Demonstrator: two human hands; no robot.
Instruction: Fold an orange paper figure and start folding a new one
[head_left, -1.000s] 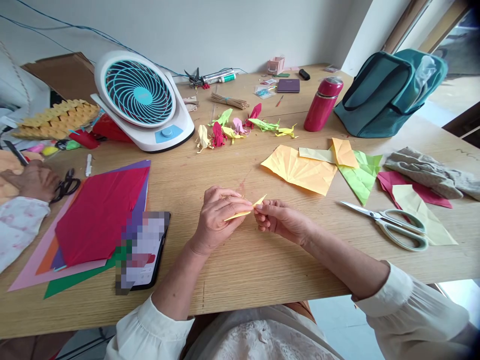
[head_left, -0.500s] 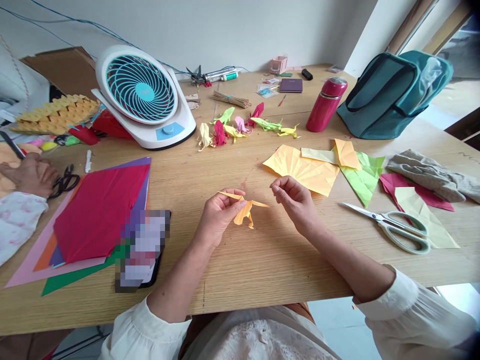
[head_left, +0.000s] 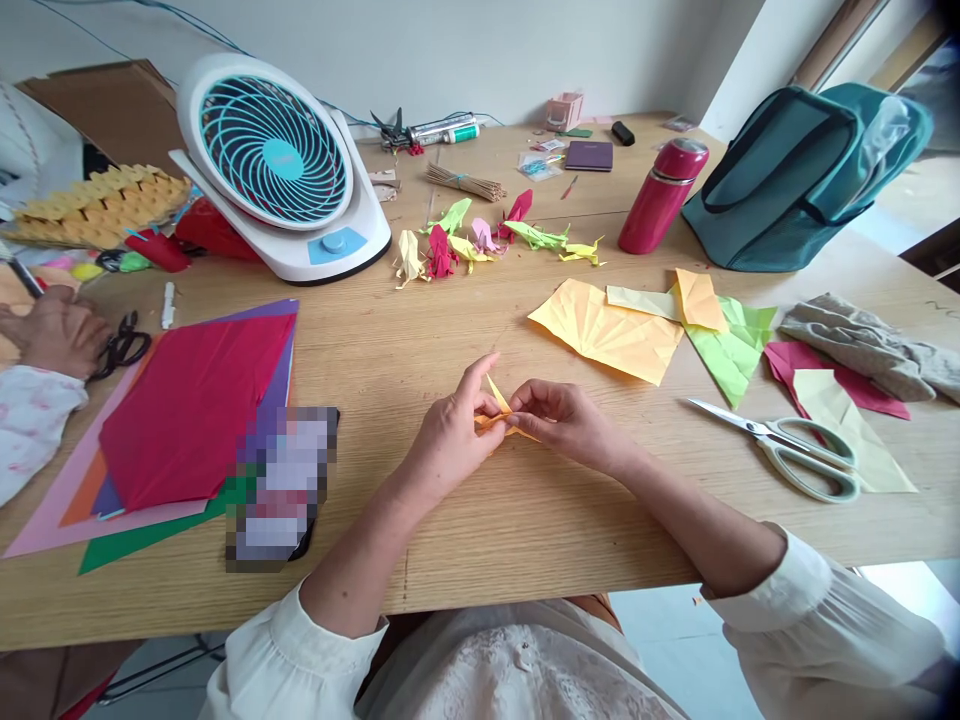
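A small orange folded paper figure point(head_left: 498, 396) is pinched between both hands above the front of the table; most of it hides behind the fingers, with one thin point sticking up and another toward the lower right. My left hand point(head_left: 455, 432) grips it from the left, index finger raised. From the right, my right hand point(head_left: 561, 424) pinches it between thumb and fingers. Beyond the hands lies a creased light-orange sheet point(head_left: 606, 330). Scissors point(head_left: 795, 450) with pale handles rest to the right, blades spread slightly.
Several folded paper figures point(head_left: 480, 240) stand behind the hands. A fan point(head_left: 277, 160), colored paper sheets point(head_left: 187, 420) and a phone point(head_left: 281, 490) are at left. A red thermos point(head_left: 660, 200) and teal bag point(head_left: 780, 180) stand at right. Another person's hand point(head_left: 60, 335) is at far left.
My right hand has moved left and taken hold of the paper figure, which has turned in my fingers. My left index finger has lifted. The view has shifted slightly.
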